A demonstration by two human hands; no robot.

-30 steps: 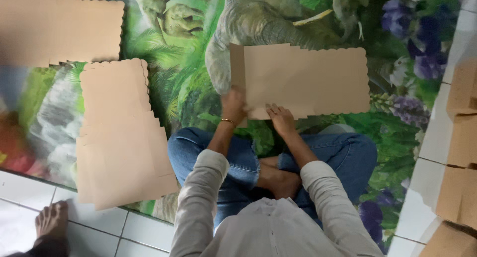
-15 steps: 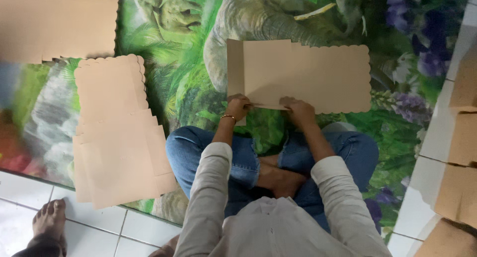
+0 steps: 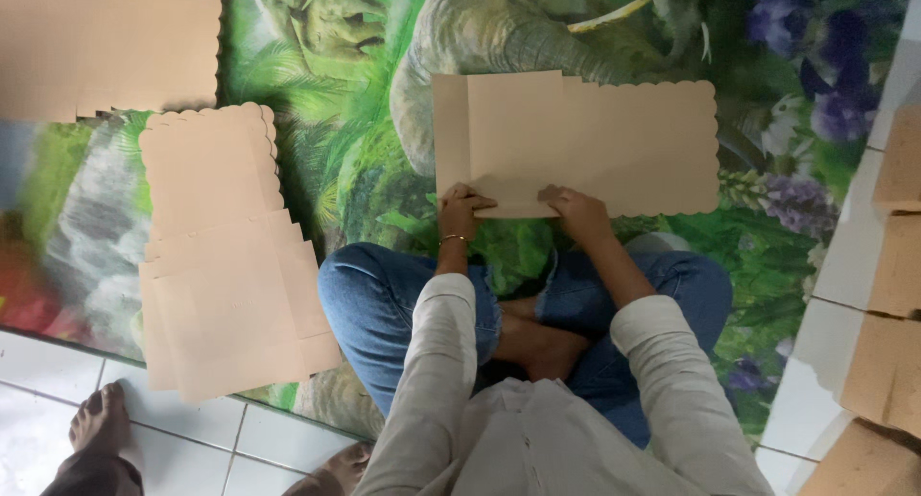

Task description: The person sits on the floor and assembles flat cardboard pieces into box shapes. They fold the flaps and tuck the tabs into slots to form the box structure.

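On floor mat, near edge of sheet: both hands pressed down there
left hand (image 3: 462, 208): flat-ish, fingers curled onto near-left edge of the cardboard sheet (image 3: 585, 141); grip = pressing on it, not wrapped round it
right hand (image 3: 574, 206): just right of left hand, fingers bent onto same near edge; grip = pressing, not closed around anything
cardboard sheet: tan, scalloped far and right edges, narrow flap at left; lies flat on the mat (image 3: 365, 170), directly ahead of both hands
change: hands sit closer together than half a second ago, and both rest on the near edge; sheet looks to lie in much the same spot on the mat
meaning: judged as creasing or flattening the near edge; fold not visibly raised yet
stack (image 3: 225, 266): flat tan sheets, well left of left hand, overlapping, partly off the mat onto tiles
far-left pile (image 3: 106, 45): more flat sheets, far left, beyond the stack
containers: tan boxes (image 3: 887, 295) well right of right hand, on tiles; contents not visible
other person: bare foot (image 3: 96, 424) at near-left, on tiles
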